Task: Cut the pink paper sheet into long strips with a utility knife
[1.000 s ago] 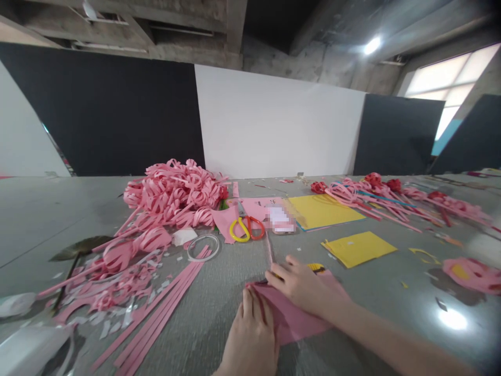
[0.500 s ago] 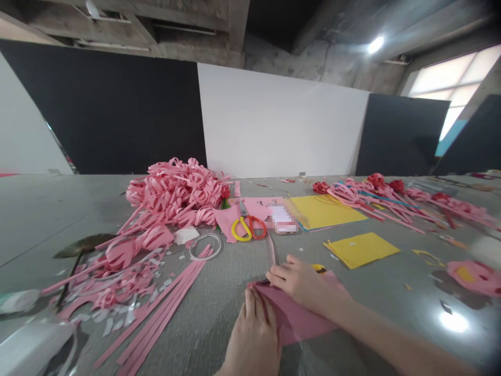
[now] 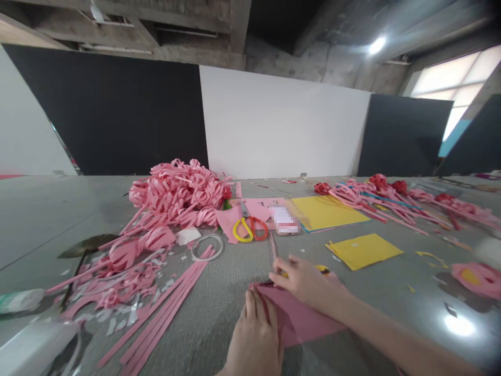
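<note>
A pink sheet of paper [image 3: 303, 318] lies at an angle on the grey surface under my hands. My left hand [image 3: 256, 331] bears down on its left edge, fingers bent and close together, holding it in place. My right hand [image 3: 303, 282] is closed around a yellow-and-black utility knife [image 3: 323, 269]. Its dark tip shows by the sheet's top left corner, near my left fingertips; my fingers cover most of its body. A narrow pale pink strip [image 3: 273, 248] runs away from my right fingertips. Beyond it rest scissors [image 3: 250, 230] with yellow and red handles.
Pink paper flowers [image 3: 180, 190] are heaped at the back left. Pink strips [image 3: 168, 313], scraps and a tape roll [image 3: 207, 247] lie left of my hands. A phone [image 3: 284, 220], a yellow sheet [image 3: 331, 211] and a yellow packet [image 3: 364, 250] lie ahead and right.
My right fingers have shifted slightly on the utility knife, and a bit of its yellow body now shows between them. My left hand stays on the pink paper. The view has moved slightly.
</note>
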`<action>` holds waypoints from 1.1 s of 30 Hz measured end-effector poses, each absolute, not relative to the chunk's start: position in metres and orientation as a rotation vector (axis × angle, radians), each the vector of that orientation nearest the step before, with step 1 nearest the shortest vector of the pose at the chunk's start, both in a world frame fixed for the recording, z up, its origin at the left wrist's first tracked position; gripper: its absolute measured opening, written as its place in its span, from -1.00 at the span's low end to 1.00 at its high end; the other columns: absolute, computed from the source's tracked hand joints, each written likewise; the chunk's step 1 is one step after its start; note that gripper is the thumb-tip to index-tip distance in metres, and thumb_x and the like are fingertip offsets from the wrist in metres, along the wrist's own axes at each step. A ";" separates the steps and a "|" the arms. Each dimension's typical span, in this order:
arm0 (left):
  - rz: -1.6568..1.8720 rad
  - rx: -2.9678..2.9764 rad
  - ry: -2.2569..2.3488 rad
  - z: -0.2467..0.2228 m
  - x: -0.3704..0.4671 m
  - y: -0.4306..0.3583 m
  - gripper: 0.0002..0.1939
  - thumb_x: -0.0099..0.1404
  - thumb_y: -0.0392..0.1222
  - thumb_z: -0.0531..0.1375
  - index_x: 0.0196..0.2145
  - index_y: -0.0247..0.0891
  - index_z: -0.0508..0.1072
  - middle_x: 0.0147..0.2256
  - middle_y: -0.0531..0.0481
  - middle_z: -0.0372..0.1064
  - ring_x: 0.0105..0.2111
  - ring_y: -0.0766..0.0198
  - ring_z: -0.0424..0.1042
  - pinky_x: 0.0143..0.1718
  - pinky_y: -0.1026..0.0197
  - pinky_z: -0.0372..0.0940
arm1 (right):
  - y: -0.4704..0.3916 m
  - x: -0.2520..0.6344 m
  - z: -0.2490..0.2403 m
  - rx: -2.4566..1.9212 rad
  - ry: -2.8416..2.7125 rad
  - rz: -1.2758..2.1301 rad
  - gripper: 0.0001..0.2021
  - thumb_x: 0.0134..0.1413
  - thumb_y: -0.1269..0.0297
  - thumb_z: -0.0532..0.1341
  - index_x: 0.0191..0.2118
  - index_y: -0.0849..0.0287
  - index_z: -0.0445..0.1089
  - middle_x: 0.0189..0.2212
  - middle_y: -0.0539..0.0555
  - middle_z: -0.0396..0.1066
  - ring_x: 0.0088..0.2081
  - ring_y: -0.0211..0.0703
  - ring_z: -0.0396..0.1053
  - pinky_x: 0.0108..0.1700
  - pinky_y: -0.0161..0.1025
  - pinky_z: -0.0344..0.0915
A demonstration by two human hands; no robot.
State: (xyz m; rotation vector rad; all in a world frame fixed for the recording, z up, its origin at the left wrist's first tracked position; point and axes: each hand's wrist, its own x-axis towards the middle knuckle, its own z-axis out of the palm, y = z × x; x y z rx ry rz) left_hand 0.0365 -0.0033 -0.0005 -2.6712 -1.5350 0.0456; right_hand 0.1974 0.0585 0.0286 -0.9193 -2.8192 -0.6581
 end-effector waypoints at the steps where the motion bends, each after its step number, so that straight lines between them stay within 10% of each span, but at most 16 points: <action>1: 0.049 -2.681 -1.545 0.000 0.036 -0.003 -0.47 0.13 -0.21 0.00 0.03 -0.58 0.18 0.03 -0.49 0.07 0.04 -0.19 0.05 -0.09 -0.03 0.17 | 0.057 0.197 0.031 -0.953 -2.786 -0.666 -0.84 0.05 0.51 -0.01 -0.33 0.16 0.26 -0.31 0.05 0.27 -0.43 -0.25 0.23 -0.39 -0.31 0.09; 33: 0.080 -2.712 -1.588 0.002 0.036 -0.001 -0.48 0.17 -0.20 -0.04 0.05 -0.57 0.15 0.05 -0.49 0.03 0.06 -0.20 0.00 -0.07 -0.03 0.14 | 0.068 0.210 0.015 -0.846 -2.746 -0.676 -0.88 0.11 0.42 0.01 -0.32 0.20 0.29 -0.26 0.12 0.24 -0.33 -0.24 0.21 -0.33 -0.27 0.15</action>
